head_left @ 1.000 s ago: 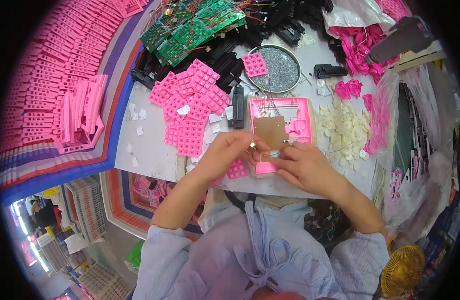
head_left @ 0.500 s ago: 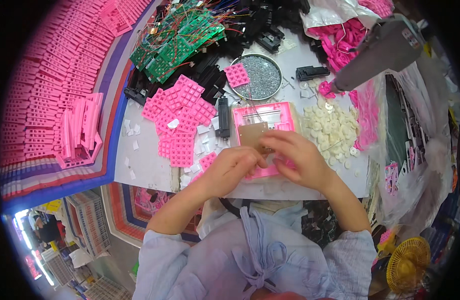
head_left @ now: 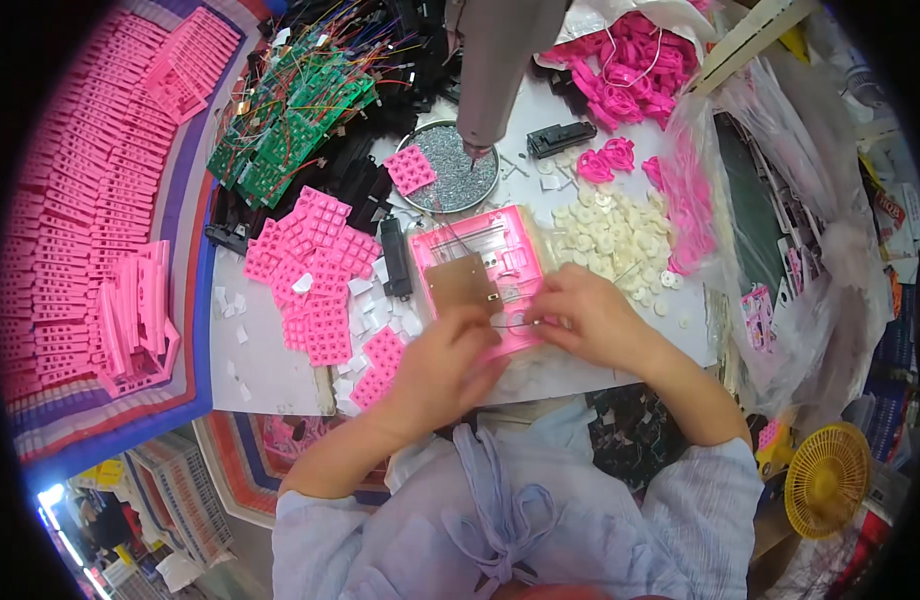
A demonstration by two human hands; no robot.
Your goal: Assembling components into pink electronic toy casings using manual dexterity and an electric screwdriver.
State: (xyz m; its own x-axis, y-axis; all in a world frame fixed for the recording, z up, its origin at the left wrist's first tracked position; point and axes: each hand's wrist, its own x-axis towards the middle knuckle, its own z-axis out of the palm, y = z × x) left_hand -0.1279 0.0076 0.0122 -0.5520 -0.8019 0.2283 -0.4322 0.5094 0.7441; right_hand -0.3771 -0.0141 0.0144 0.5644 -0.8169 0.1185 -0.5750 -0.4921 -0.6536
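A pink plastic casing (head_left: 526,248) lies open in front of me, with a brown circuit board (head_left: 460,284) tilted over its left part. At the board's lower edge is my left hand (head_left: 448,365), its fingers curled and partly smeared; whatever they grip is hidden. My right hand (head_left: 592,322) pinches a thin wire (head_left: 515,323) over the casing's lower right side. The wire runs across toward the left fingertips. Above the casing hangs a grey powered screwdriver (head_left: 500,85), its tip over a round dish of small screws (head_left: 465,165).
Pink keypads (head_left: 320,275) and white paper bits lie left. Green circuit boards with wires (head_left: 300,120) and black parts fill the back. Right are whitish discs (head_left: 615,235) and a bag of pink parts (head_left: 635,70). Stacked pink casings (head_left: 65,230) stand far left; a yellow fan (head_left: 828,480) is lower right.
The view has shifted, moving the table's things leftward and down. The screwdriver has swung from the right to over the screw dish. My hands have drawn apart, exposing the wire between them.
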